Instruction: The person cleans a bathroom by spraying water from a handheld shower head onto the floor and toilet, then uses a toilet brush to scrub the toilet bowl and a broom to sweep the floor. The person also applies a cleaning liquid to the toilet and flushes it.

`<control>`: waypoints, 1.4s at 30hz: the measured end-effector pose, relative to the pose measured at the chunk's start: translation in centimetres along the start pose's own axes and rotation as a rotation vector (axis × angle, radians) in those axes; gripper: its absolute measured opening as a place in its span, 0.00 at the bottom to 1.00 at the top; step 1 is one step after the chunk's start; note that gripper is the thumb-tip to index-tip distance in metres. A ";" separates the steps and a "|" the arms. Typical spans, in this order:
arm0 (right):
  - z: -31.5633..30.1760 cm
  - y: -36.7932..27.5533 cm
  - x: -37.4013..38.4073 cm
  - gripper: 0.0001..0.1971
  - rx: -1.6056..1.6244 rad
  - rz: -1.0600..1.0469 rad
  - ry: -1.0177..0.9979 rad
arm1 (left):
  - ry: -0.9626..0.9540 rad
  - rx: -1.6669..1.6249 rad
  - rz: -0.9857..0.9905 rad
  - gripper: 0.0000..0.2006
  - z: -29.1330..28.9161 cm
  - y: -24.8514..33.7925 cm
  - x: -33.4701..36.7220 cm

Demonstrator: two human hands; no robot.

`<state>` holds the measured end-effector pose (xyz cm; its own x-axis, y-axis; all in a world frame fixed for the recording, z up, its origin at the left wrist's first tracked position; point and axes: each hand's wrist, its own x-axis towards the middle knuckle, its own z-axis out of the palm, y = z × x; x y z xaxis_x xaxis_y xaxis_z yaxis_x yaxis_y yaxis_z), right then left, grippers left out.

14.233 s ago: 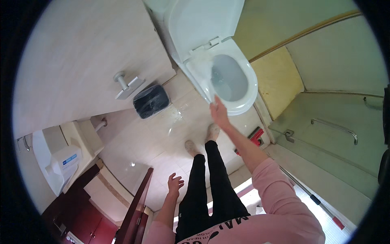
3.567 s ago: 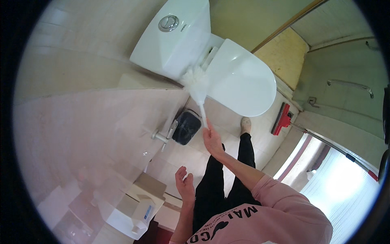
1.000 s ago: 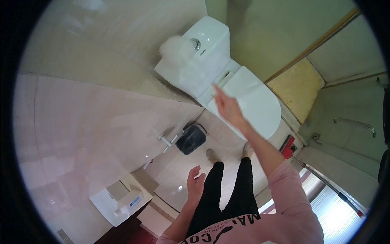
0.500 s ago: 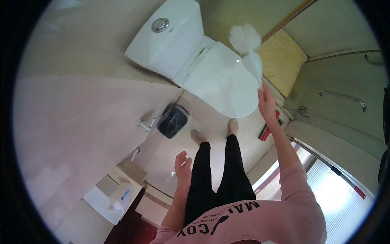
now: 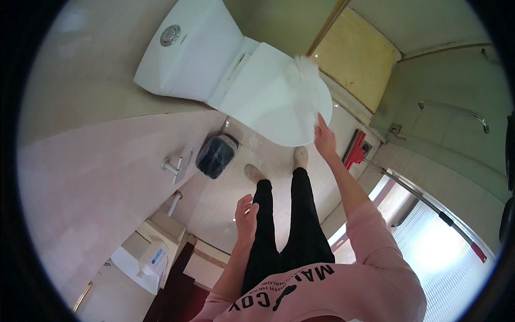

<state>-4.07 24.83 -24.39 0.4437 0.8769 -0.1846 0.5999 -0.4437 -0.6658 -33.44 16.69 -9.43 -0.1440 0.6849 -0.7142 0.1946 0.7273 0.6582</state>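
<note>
My right hand (image 5: 325, 141) is closed on the lower end of a white fluffy duster (image 5: 307, 78), which is smeared by motion. Its tufted head is over the shut white lid (image 5: 263, 99) of the toilet, at the side away from the wall. White on white, the blurred duster's outline is faint, and I cannot tell whether it touches the lid. My left hand (image 5: 247, 217) hangs empty by my left thigh, its fingers loosely bent and apart from the thumb.
Left of my feet stands a black waste bin (image 5: 216, 156) with a liner, beside a wall-mounted holder (image 5: 174, 165). A long-handled red floor squeegee (image 5: 355, 151) is on the right. A yellowish panel (image 5: 357, 59) lies beyond the toilet, and a white basin (image 5: 137, 263) at lower left.
My right hand has swung the duster left and nearer, from beyond the lid's far edge to over the lid. The whole view has shifted a little; my left hand stays by my thigh.
</note>
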 end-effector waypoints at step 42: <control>-12.5 14.7 -12.3 0.28 -0.439 -0.148 -0.552 | 0.023 0.126 -0.066 0.17 12.0 -1.8 0.4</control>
<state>7.63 5.17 -22.87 0.0053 0.8479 -0.5301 0.8914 -0.2443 -0.3818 -22.25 15.14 -13.74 -0.1821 0.6376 -0.7486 0.3037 0.7605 0.5739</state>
